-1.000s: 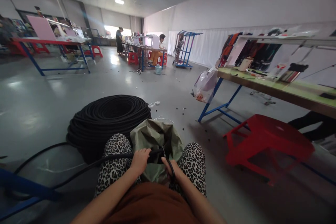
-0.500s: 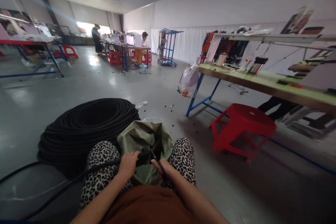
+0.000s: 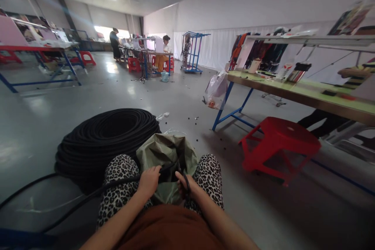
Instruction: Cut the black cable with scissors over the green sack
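Note:
My left hand [image 3: 149, 181] is closed around a thick black cord [image 3: 123, 182], whose end sticks out past my fingers over the bag. In my right hand [image 3: 187, 186] is a pair of scissors [image 3: 186, 183] with black handles, its blades pointing up close to the cord's end. Whether the blades touch the cord I cannot tell. Between my knees stands an open olive-green bag [image 3: 149, 150], with dark contents that are hard to make out. To the left, a big coil of black cord [image 3: 88, 144] lies on the floor, and the held cord trails off that way.
A red stool [image 3: 281, 136] stands at right beside a green-topped worktable [image 3: 263, 82]. From the table's corner hangs a plastic bag [image 3: 216, 90]. Small black bits lie on the floor. Several people work at tables farther off, and one person's arm shows at far right.
The view has turned slightly left, so everything sits farther right. The scissors have tilted more upright beside the cord's end. Both hands keep their hold.

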Action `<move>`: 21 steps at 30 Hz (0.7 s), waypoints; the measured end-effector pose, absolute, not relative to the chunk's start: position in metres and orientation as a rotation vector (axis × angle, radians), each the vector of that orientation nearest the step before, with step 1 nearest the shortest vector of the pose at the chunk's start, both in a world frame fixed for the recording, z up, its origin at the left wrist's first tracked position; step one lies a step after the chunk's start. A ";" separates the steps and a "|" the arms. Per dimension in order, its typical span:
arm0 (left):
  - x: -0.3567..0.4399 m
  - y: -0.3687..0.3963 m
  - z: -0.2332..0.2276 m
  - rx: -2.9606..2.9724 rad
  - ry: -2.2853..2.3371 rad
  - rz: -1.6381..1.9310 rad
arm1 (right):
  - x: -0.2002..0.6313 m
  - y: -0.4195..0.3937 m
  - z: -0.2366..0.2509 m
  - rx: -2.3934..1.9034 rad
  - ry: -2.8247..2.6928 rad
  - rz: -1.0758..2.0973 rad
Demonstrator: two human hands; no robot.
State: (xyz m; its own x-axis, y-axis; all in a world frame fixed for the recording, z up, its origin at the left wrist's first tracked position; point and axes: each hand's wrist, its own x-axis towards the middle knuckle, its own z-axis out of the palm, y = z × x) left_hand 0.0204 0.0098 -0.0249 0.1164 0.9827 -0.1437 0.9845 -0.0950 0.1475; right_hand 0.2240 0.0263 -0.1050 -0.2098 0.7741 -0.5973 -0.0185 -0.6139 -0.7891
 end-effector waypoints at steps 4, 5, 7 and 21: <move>0.033 0.002 -0.020 2.187 1.888 -0.077 | 0.226 0.027 -0.086 -1.480 -0.717 1.959; 0.036 0.000 -0.020 2.193 1.864 -0.088 | 0.227 0.028 -0.084 -1.454 -0.702 1.955; 0.041 -0.003 -0.020 2.212 1.807 -0.093 | 0.228 0.029 -0.084 -1.428 -0.694 1.931; 0.041 -0.007 -0.027 2.252 1.632 0.055 | 0.229 0.039 -0.109 -1.314 -0.561 1.891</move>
